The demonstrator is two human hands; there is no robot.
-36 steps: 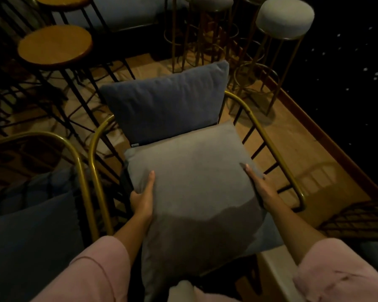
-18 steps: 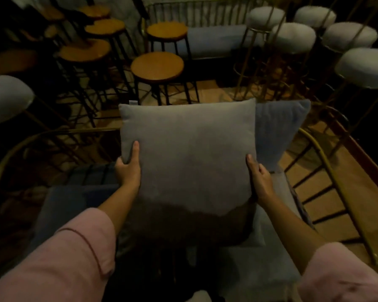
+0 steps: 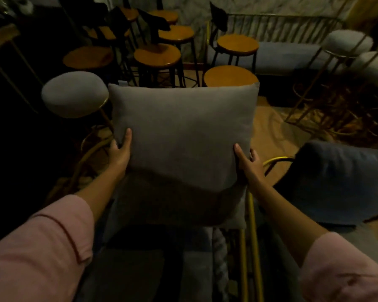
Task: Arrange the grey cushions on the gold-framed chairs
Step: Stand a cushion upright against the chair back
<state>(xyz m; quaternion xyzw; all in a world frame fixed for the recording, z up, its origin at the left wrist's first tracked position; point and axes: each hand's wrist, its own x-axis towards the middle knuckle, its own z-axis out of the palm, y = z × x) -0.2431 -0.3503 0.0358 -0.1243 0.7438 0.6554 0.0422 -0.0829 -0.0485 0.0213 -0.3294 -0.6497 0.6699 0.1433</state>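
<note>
A square grey cushion (image 3: 181, 136) stands upright in the middle of the head view, held between both hands. My left hand (image 3: 119, 152) grips its left edge and my right hand (image 3: 248, 163) grips its right edge. Its lower part is in shadow and hides what lies under it. A darker blue-grey cushion (image 3: 340, 177) leans on the gold-framed chair (image 3: 252, 227) to the right. A gold frame rail (image 3: 90, 153) of the chair in front curves past my left hand.
Several round wooden stools (image 3: 157, 55) on black legs crowd the floor behind the cushion. A padded grey stool (image 3: 74, 93) on gold legs stands at the left, more padded stools (image 3: 347, 42) at the right. A gold-railed bench (image 3: 284, 55) runs along the back wall.
I have lifted the grey cushion off the chair's seat and carried it left, held upright. The blue-grey cushion that was behind it now sits far off at the right.
</note>
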